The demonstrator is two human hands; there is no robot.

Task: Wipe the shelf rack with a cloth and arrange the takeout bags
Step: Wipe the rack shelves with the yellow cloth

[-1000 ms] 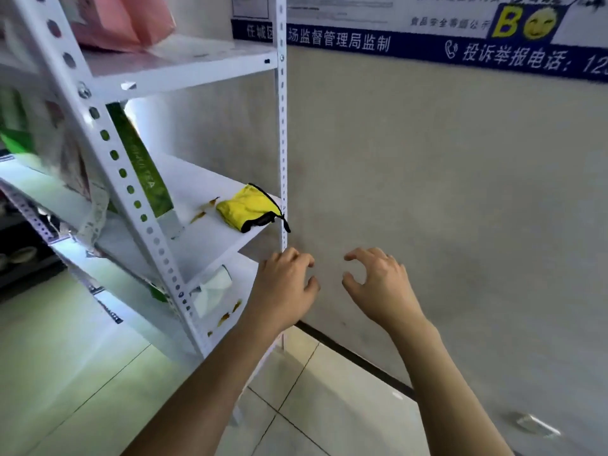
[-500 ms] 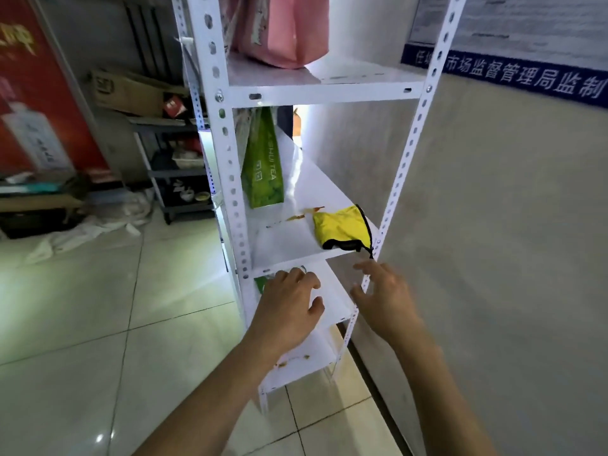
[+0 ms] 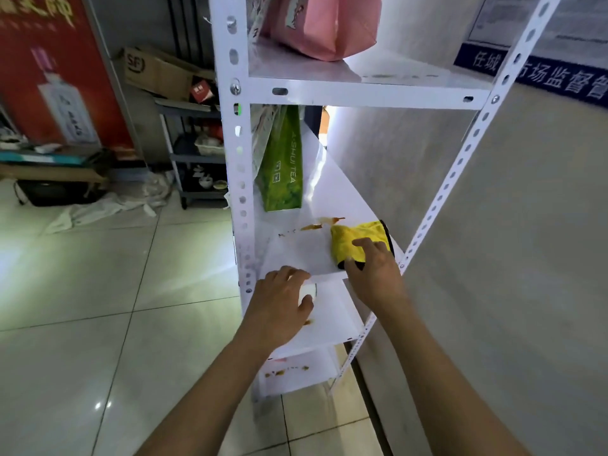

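1. Step in hand, by my reading: taking up the yellow cloth (image 3: 358, 240) to wipe the middle shelf (image 3: 296, 251) of the white shelf rack (image 3: 237, 179). Cloth lies bunched right of centre in the frame, at the shelf's front right corner.
2. To do it well: gather the cloth flat under the palm, then sweep left toward the brown stains (image 3: 320, 223) just beside its upper left edge. Stop short of the green tea bag (image 3: 283, 166), upright further back on the same shelf, or shift it first.
3. More stains show on the lower shelves, bottom centre. The pink bag (image 3: 324, 23) sits on the top shelf, upper centre.
4. Right hand (image 3: 373, 274): fingers lie on the cloth's near edge, thumb tucked at its dark hem. Looks like a light pinch; view is too poor to call it firm.
5. Left hand (image 3: 279, 302): fingers curled over the shelf's front lip, lower centre, steadying the rack; nothing carried.
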